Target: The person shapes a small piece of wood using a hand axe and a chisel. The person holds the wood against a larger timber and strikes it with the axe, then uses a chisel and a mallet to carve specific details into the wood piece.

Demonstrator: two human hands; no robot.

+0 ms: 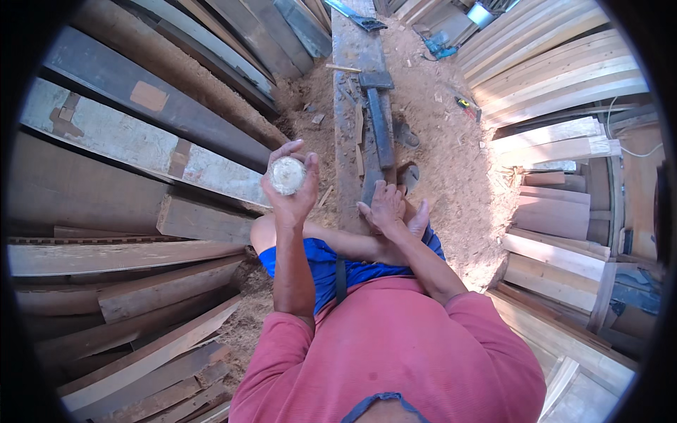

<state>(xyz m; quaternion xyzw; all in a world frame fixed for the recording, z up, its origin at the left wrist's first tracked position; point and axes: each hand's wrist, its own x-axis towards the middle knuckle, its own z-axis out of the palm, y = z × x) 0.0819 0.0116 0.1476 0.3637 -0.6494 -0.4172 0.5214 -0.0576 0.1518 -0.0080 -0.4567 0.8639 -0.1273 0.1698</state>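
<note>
Raised on the left, my left hand (pixel 305 192) is closed round a thing with a round, pale, scuffed end (pixel 288 175); its length is hidden below. My right hand (pixel 386 209) is low over the near end of a worn plank (pixel 345 134), fingers bent and thumb stuck out to the left. What those fingers hold, if anything, is hidden. Just beyond them lies a dark, long-handled tool (pixel 381 130) with a blocky head, resembling a hammer. A bare foot (pixel 419 220) is close beside my right hand.
Timber boards (pixel 120 134) crowd the left, and stacked pale planks (pixel 550 63) stand at the right. Sawdust covers the floor (pixel 451 162). A handsaw (pixel 360 17) lies on the plank's far end. A teal power tool (pixel 441 48) and a small yellow-and-black tool (pixel 465 106) lie on the floor.
</note>
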